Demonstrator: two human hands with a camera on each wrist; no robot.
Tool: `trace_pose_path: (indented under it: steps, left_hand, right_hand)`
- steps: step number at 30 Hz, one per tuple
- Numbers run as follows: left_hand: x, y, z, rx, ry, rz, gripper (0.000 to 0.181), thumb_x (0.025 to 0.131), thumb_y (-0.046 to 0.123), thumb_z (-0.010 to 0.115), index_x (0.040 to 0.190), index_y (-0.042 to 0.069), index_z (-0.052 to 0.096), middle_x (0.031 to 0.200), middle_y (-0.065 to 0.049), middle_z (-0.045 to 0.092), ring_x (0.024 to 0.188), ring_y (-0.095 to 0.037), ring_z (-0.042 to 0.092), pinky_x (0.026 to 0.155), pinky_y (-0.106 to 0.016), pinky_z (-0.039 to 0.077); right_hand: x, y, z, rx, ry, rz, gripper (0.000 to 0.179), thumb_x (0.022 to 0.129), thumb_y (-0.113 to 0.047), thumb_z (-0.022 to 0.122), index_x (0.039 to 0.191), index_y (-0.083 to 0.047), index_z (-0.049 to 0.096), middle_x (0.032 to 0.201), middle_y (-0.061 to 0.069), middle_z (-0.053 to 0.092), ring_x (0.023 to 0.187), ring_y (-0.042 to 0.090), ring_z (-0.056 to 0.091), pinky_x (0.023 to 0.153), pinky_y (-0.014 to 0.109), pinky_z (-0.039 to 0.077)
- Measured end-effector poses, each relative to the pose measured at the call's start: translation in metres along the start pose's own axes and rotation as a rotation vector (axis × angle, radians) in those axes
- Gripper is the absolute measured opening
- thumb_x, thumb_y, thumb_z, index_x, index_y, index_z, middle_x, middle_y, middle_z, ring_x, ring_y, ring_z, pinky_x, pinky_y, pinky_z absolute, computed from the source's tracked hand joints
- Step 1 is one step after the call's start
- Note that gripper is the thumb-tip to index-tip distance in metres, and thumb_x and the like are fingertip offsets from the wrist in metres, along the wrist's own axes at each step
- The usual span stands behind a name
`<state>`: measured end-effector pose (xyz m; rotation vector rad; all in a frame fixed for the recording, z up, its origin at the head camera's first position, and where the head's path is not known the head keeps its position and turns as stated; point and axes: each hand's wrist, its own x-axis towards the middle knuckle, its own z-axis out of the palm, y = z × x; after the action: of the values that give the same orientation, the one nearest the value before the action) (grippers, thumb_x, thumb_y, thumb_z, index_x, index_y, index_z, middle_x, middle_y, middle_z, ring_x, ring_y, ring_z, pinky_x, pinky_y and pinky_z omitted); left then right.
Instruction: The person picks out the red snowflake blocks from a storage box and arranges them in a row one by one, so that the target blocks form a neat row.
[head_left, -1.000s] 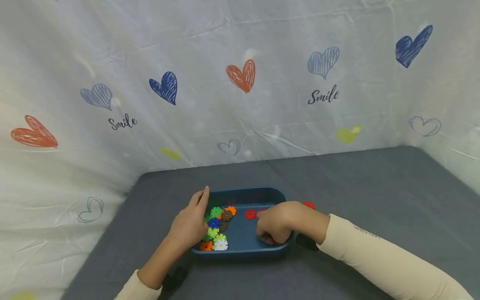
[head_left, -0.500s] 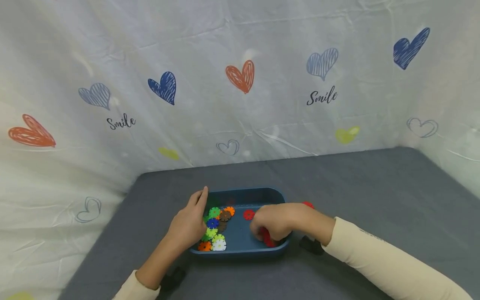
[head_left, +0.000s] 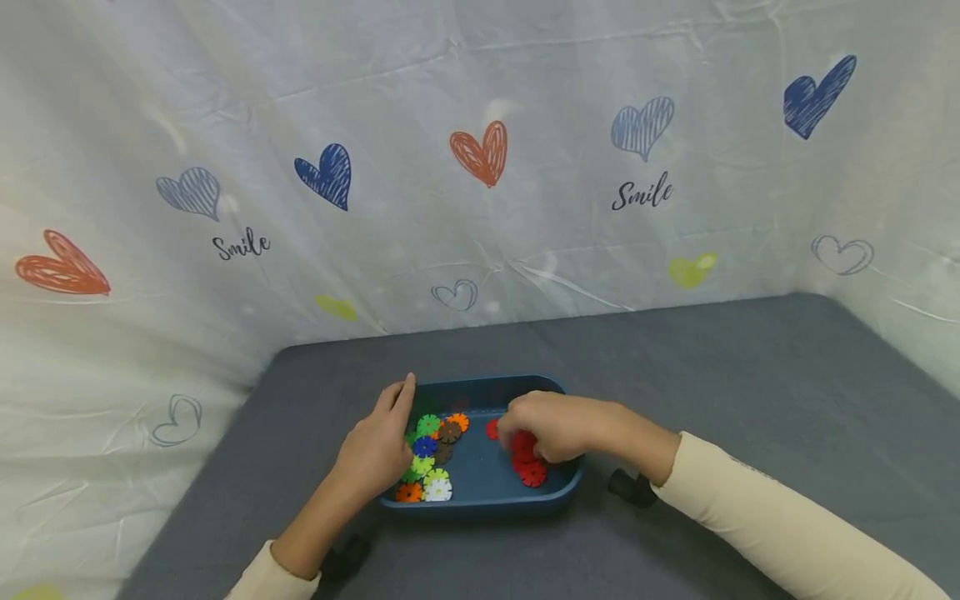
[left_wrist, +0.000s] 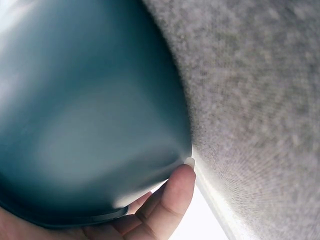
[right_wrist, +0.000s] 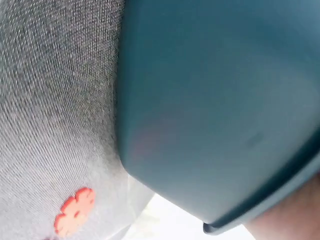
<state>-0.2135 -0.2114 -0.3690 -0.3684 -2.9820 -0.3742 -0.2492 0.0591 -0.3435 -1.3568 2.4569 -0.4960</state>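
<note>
My left hand grips the left end of a dark blue plastic tray; in the left wrist view its fingers curl against the outer wall. Notched plastic discs in green, orange, brown, blue, yellow-green and white lie at the tray's left, among them a white disc. Several red notched discs are bunched at the right, beneath my right hand. That hand reaches over the right rim with fingers bent downward beside another red disc. Whether it pinches a disc I cannot tell; its fingertips are partly hidden.
The tray stands on a grey cloth-covered table. In the right wrist view, a red flower-shaped disc lies on the cloth outside the tray. A white curtain printed with hearts hangs behind the table and along its sides.
My right hand has shifted up from the tray's near right corner toward the far side, uncovering red discs below it. The left hand keeps its hold on the tray.
</note>
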Motion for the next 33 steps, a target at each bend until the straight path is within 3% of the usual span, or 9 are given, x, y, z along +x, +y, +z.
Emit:
trace_pose_path:
  steps: [8,11,16,23,29,33]
  left_hand:
    - [-0.003,-0.004,-0.003,0.005,-0.005,-0.016,0.082,0.085,-0.012,0.053,0.16,0.002,0.022,0.153,-0.022,0.035,0.043,-0.014,0.03,0.043,-0.028,0.027]
    - [-0.001,-0.003,-0.002,0.004,-0.006,-0.009,0.082,0.085,-0.012,0.053,0.159,0.002,0.023,0.153,-0.022,0.036,0.043,-0.013,0.03,0.043,-0.028,0.027]
    - [0.002,-0.002,0.0,0.004,0.0,0.002,0.081,0.085,-0.012,0.052,0.159,0.002,0.023,0.153,-0.021,0.036,0.042,-0.013,0.029,0.043,-0.027,0.026]
    - [0.002,-0.001,0.001,-0.001,0.005,0.007,0.08,0.085,-0.011,0.052,0.159,0.002,0.024,0.152,-0.021,0.037,0.042,-0.012,0.029,0.042,-0.027,0.026]
    - [0.001,-0.001,0.001,-0.005,0.007,0.006,0.08,0.086,-0.011,0.051,0.159,0.002,0.024,0.152,-0.021,0.037,0.042,-0.013,0.029,0.042,-0.027,0.027]
    - [0.0,-0.002,0.001,-0.01,0.005,0.005,0.08,0.086,-0.011,0.051,0.159,0.002,0.024,0.152,-0.021,0.037,0.042,-0.013,0.029,0.043,-0.027,0.026]
  right_hand:
    - [-0.002,0.004,-0.002,-0.034,0.04,-0.069,0.039,0.08,0.016,0.067,0.109,-0.009,0.073,0.104,0.001,0.065,0.092,0.015,0.058,0.075,0.023,0.049]
    - [-0.007,0.004,-0.004,-0.071,0.06,-0.049,0.039,0.078,0.017,0.066,0.107,-0.008,0.073,0.1,0.002,0.068,0.081,0.013,0.057,0.07,0.023,0.049]
    - [-0.017,-0.003,-0.006,-0.144,0.058,-0.018,0.032,0.08,0.017,0.063,0.093,-0.01,0.074,0.077,-0.002,0.064,0.06,0.009,0.042,0.055,0.021,0.038]
    - [-0.022,-0.015,-0.008,-0.138,0.025,0.057,0.036,0.08,0.022,0.06,0.087,-0.011,0.075,0.083,0.0,0.068,0.066,0.009,0.049,0.058,0.022,0.045]
    - [-0.02,-0.005,-0.006,-0.058,0.155,-0.034,0.032,0.078,0.021,0.059,0.083,-0.009,0.072,0.077,-0.002,0.064,0.064,0.007,0.052,0.058,0.021,0.047]
    - [-0.02,0.001,-0.008,0.015,0.236,-0.019,0.023,0.082,0.014,0.068,0.082,-0.009,0.071,0.074,-0.007,0.062,0.066,0.007,0.054,0.061,0.023,0.049]
